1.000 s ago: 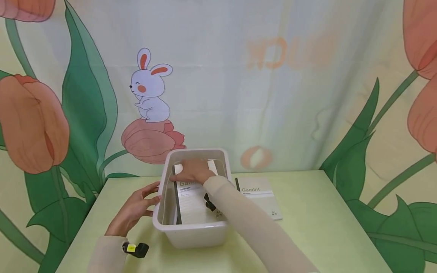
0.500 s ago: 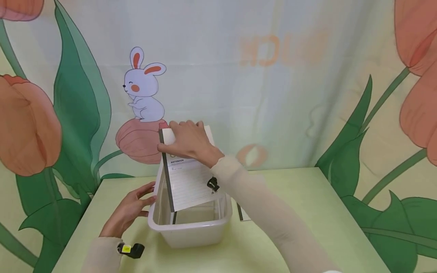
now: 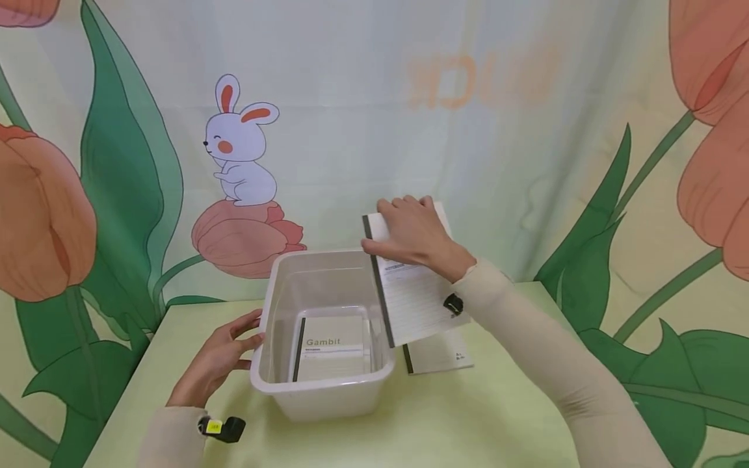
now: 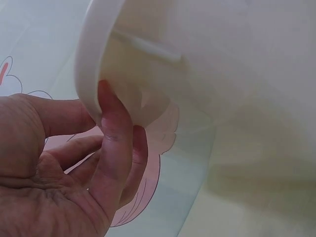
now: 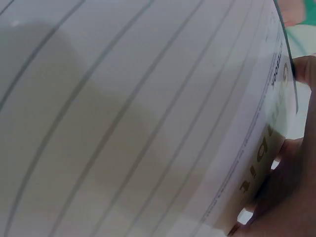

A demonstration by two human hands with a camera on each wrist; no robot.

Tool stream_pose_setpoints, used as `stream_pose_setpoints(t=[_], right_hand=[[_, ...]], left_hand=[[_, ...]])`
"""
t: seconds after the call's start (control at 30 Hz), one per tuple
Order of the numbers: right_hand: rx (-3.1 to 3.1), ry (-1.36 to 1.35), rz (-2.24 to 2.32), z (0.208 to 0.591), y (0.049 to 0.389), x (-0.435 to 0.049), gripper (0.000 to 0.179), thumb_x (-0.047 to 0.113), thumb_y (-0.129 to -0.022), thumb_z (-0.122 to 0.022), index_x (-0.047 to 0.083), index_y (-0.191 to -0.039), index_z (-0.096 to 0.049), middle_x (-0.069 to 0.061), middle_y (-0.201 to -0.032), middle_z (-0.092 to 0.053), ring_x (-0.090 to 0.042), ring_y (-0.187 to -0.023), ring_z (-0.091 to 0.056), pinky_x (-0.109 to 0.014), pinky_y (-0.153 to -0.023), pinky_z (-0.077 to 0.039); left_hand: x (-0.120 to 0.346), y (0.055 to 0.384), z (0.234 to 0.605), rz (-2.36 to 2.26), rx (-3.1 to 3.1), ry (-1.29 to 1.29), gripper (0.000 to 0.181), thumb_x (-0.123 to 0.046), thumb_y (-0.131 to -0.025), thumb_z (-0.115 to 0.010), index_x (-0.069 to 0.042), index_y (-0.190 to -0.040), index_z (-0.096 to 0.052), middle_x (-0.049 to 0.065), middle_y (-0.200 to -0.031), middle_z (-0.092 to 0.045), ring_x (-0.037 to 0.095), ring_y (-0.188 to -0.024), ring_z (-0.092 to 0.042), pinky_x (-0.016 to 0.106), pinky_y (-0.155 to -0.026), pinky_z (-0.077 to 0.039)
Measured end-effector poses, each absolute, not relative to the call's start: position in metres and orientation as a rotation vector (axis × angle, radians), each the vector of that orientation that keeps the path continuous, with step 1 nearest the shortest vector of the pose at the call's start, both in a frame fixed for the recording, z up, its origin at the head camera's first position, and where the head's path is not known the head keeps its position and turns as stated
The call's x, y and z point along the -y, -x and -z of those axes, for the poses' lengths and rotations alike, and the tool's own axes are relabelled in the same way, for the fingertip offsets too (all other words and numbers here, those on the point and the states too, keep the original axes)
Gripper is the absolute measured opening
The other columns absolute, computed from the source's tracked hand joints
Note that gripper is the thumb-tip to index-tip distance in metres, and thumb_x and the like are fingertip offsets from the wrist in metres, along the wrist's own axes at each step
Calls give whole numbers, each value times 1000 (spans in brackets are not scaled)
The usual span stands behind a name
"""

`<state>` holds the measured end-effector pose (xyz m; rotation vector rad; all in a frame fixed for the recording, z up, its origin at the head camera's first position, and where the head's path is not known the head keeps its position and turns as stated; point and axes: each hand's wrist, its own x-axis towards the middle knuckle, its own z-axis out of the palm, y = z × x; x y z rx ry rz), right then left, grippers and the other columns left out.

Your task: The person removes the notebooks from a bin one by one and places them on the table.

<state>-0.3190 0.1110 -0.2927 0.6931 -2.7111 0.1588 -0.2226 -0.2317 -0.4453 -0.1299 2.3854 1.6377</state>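
A whitish plastic bin [image 3: 328, 402] stands on the table, and my left hand [image 3: 215, 354] holds its left rim. Thumb and fingers pinch the rim [image 4: 89, 64] in the left wrist view. My right hand [image 3: 417, 235] grips a pale, dark-spined notebook [image 3: 421, 309] by its top edge, tilted in the air beside the bin's right wall. Ruled lines and "Gambit" show on that cover in the right wrist view. Inside the bin lies a similar Gambit notebook [image 3: 330, 365]. On the table under the raised one, another notebook [image 3: 439, 359] is partly hidden.
The pale green table [image 3: 497, 416] extends on both sides of the bin. Behind it hangs a printed backdrop [image 3: 339, 149] with a rabbit and tulips, close to the table's back edge.
My right hand has lifted the notebook out of the bin and carried it right, over the one on the table. Another notebook inside the bin is now exposed. My left hand stays on the rim.
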Motion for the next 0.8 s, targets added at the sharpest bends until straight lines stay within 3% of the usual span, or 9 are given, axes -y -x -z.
stream_pose_setpoints(t=[0.1,0.27,0.37,0.5,0.8], right_hand=[[2788,-648,-121,323,336,-150,58,67,-82,-48,17,-111,-56,-1,-96,-62,-23,-88,-54,-47,-81,-38],[2902,-599,-110,368,359,-207,47,62,-83,-50,18,-98,-54,-2,-85,-61,-24,-83,-55,-45,-77,-36],[2937,-590,-118,389,368,-231,47,61,-84,-52,17,-101,-55,-2,-86,-63,-25,-85,-57,-46,-76,-37],[2975,-571,-119,414,375,-252,53,61,-85,-55,13,-106,-58,-4,-88,-65,-27,-86,-59,-47,-76,-38],[3069,-532,-75,461,384,-279,49,60,-84,-57,13,-99,-57,-3,-80,-63,-25,-79,-59,-43,-71,-35]], left_hand=[[232,223,447,-1646,-2378,116,68,-27,-99,-59,-19,-157,-24,16,-161,-27,43,-134,-45,46,-91,-57],[234,223,448,-1641,-2391,104,69,-29,-98,-59,-20,-157,-25,15,-161,-28,43,-133,-46,46,-90,-58],[237,223,446,-1640,-2387,94,68,-28,-99,-58,-19,-157,-24,17,-160,-28,43,-134,-45,45,-89,-58],[238,223,446,-1645,-2379,96,67,-28,-99,-58,-18,-157,-25,18,-160,-28,42,-134,-44,45,-88,-58],[235,223,447,-1650,-2376,113,67,-28,-99,-58,-19,-157,-26,18,-160,-28,42,-132,-47,44,-88,-58]])
